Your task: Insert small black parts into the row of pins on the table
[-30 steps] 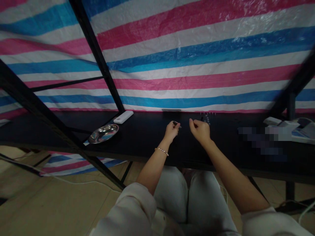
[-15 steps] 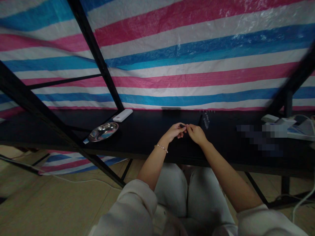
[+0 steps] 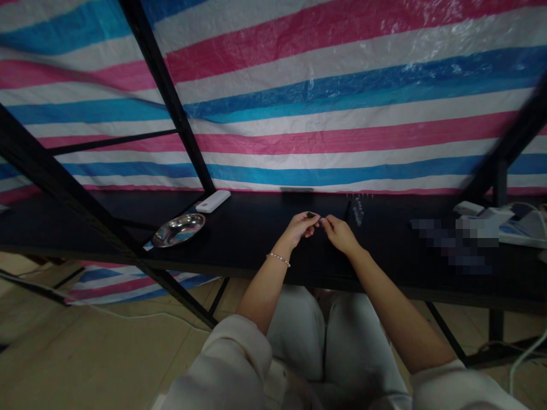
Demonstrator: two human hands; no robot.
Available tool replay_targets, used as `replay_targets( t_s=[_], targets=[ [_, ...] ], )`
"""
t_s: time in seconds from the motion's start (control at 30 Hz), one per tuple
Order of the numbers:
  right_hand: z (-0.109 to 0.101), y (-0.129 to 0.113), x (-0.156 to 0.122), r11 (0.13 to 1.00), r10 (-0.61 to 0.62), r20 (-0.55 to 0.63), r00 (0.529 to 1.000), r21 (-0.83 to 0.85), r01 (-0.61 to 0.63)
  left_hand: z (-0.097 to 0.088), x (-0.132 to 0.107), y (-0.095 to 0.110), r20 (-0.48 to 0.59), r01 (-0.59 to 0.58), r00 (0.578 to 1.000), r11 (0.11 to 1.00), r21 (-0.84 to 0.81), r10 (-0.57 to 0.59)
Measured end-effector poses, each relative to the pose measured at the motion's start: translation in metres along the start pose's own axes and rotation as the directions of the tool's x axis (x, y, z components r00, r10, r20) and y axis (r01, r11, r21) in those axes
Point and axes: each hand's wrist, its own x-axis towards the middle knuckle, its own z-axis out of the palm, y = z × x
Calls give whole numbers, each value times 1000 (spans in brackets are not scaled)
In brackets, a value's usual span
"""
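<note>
In front of me, over the black table, my left hand (image 3: pixel 301 228) pinches a small black piece (image 3: pixel 313 217) between thumb and fingers. A beaded bracelet (image 3: pixel 278 260) circles that wrist. My right hand (image 3: pixel 341 233) is closed, its thumb and fingertips pinching at the piece's right end, close to my left thumb. The piece is too small and too covered by fingers to name its kind. Just beyond my right hand lie several small clear pieces (image 3: pixel 358 212) in a cluster, and a thin black strip (image 3: pixel 348 212) is beside them.
On the left of the black table (image 3: pixel 248 245) are a shiny metal dish (image 3: pixel 179 230) and a white oblong device (image 3: pixel 213 201). White boxes and a cable (image 3: pixel 523 228) stand far right. A black frame post (image 3: pixel 166 97) rises at left before a striped sheet (image 3: pixel 342 136).
My hands have drawn slightly apart, and the left has shifted a little left. The black piece has turned slightly in my fingers. The things on the table stay put.
</note>
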Motion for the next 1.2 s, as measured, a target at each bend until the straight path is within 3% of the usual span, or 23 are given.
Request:
replay_targets(
  t_s=[0.67,1.2],
  targets=[
    [2,3,2,999,-37,-59,998,9,38,1,0,7,-198,-21,980,996,-85,4],
    [6,9,3,998,-42,-64,997,52,46,-2,1,4,-207,-58,977,997,-43,48]
  ],
)
